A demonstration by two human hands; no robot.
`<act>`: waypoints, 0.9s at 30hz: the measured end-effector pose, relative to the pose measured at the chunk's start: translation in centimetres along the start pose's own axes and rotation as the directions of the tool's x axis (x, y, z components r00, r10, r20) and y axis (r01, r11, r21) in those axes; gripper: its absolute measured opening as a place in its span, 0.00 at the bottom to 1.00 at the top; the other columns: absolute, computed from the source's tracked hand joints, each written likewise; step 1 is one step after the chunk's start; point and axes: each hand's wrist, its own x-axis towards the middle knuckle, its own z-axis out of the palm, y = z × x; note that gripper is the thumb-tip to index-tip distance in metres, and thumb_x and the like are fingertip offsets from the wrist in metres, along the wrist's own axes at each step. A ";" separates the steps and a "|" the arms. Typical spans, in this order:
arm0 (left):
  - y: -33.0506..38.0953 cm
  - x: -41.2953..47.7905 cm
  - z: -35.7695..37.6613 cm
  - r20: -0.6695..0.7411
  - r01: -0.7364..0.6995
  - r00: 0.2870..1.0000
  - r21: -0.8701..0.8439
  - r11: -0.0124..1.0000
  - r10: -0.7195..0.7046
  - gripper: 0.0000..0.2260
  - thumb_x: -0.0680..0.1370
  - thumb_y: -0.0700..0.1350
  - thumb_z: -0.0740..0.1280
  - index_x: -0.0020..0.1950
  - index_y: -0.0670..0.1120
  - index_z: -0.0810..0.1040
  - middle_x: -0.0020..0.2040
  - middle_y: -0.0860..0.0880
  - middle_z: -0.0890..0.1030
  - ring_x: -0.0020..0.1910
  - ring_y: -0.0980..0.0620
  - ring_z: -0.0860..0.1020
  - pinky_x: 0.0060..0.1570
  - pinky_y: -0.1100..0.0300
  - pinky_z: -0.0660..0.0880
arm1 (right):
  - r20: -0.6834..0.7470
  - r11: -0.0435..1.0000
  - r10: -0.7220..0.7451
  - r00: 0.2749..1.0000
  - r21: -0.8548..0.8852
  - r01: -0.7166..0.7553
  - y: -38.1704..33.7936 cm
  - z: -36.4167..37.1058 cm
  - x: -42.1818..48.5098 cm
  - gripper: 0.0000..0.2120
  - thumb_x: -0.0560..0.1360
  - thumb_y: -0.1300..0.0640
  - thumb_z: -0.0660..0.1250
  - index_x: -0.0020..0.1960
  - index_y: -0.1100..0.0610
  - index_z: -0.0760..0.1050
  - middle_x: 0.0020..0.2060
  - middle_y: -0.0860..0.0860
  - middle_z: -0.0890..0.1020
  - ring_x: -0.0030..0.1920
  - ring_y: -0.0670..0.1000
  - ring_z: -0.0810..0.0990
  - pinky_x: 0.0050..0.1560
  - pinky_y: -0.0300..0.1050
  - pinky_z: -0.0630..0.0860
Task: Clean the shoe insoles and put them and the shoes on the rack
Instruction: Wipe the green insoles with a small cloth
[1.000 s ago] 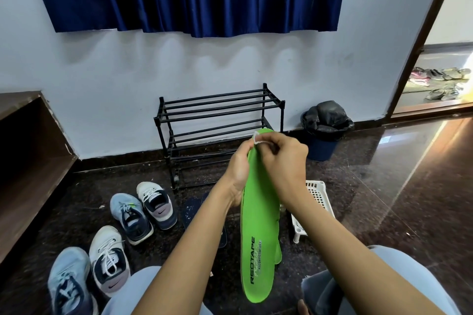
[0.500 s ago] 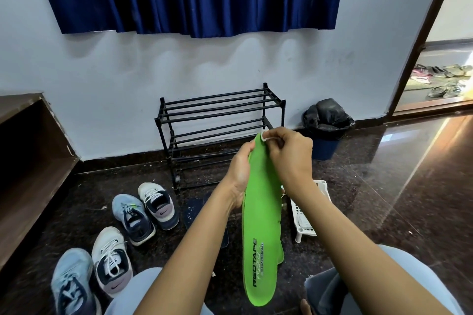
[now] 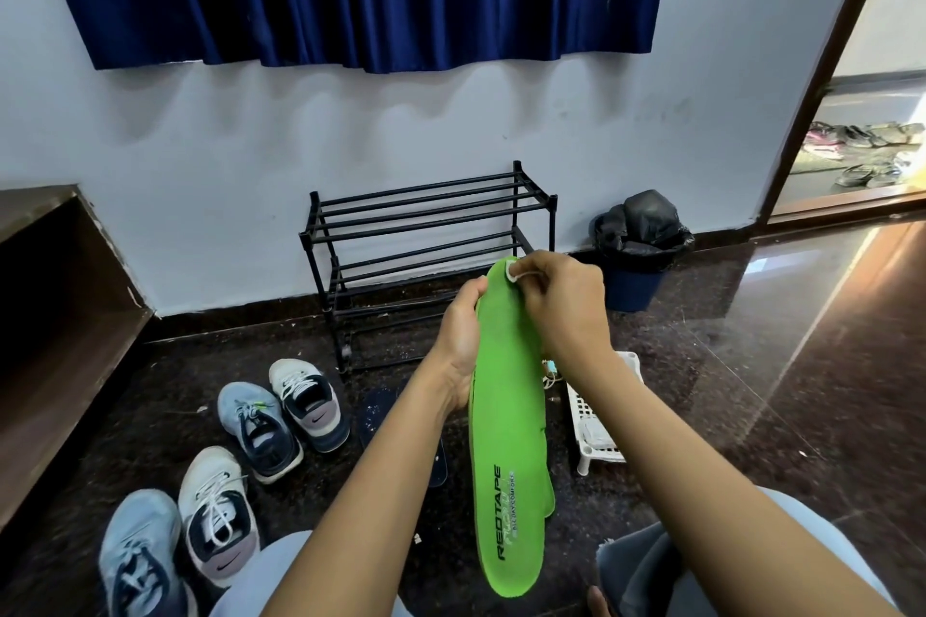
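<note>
The green insole (image 3: 508,416) is held up in the air in front of the person, printed side towards the camera, toe end up and heel end down between the knees. The left hand (image 3: 458,346) is curled round its left edge in the upper half and grips it. The right hand (image 3: 566,311) has its fingers bent in and pinches a small white pad (image 3: 513,270) against the toe end. A second green edge shows behind the insole at the lower right.

Beyond the hands the black rack (image 3: 426,226) stands against the wall. On the dark floor (image 3: 751,416) left of the arms lie four sneakers: a blue one (image 3: 258,426) and a white one (image 3: 310,403) nearer the rack, and another white one (image 3: 218,511) and blue one (image 3: 138,561) by the knee. Dark insoles (image 3: 381,416) lie on the floor behind the left forearm. A white basket (image 3: 601,416) sits to the right, and a bin (image 3: 639,251) lined with a black bag stands beside the rack.
</note>
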 end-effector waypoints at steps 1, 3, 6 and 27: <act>0.1 0.0 -0.1 -0.009 0.000 1.000 -0.002 1.000 0.000 0.23 0.81 0.55 0.52 0.43 0.41 0.79 0.32 0.43 0.79 0.27 0.46 0.77 0.35 0.57 0.74 | 0.014 1.000 -0.003 1.000 -0.003 0.003 0.0 0.0 -0.1 0.09 0.72 0.65 0.67 0.43 0.53 0.83 0.38 0.49 0.85 0.41 0.53 0.82 0.48 0.49 0.77; 0.3 0.2 -0.4 -0.036 -0.003 0.999 0.000 1.000 0.003 0.24 0.81 0.55 0.52 0.40 0.42 0.79 0.31 0.43 0.78 0.27 0.46 0.76 0.32 0.59 0.74 | 0.084 0.999 -0.014 0.996 -0.039 0.018 0.1 0.0 -0.4 0.08 0.72 0.63 0.68 0.41 0.52 0.83 0.38 0.49 0.85 0.42 0.52 0.82 0.48 0.47 0.77; 0.4 0.6 -1.0 -0.043 -0.003 0.999 -0.007 1.000 0.003 0.28 0.81 0.55 0.52 0.31 0.44 0.81 0.28 0.44 0.78 0.25 0.47 0.76 0.30 0.61 0.73 | 0.219 0.984 -0.009 0.976 -0.170 0.048 -0.1 0.4 -1.3 0.06 0.75 0.57 0.67 0.44 0.51 0.83 0.42 0.51 0.85 0.45 0.55 0.81 0.48 0.45 0.74; 2.5 4.9 -4.1 -0.005 0.070 0.998 -0.044 0.997 -0.070 0.25 0.81 0.57 0.52 0.49 0.40 0.80 0.38 0.38 0.81 0.32 0.41 0.79 0.37 0.50 0.78 | 0.271 0.969 -0.066 0.960 -0.212 0.127 1.1 4.6 4.9 0.08 0.73 0.62 0.66 0.42 0.51 0.81 0.41 0.55 0.83 0.43 0.59 0.80 0.45 0.50 0.76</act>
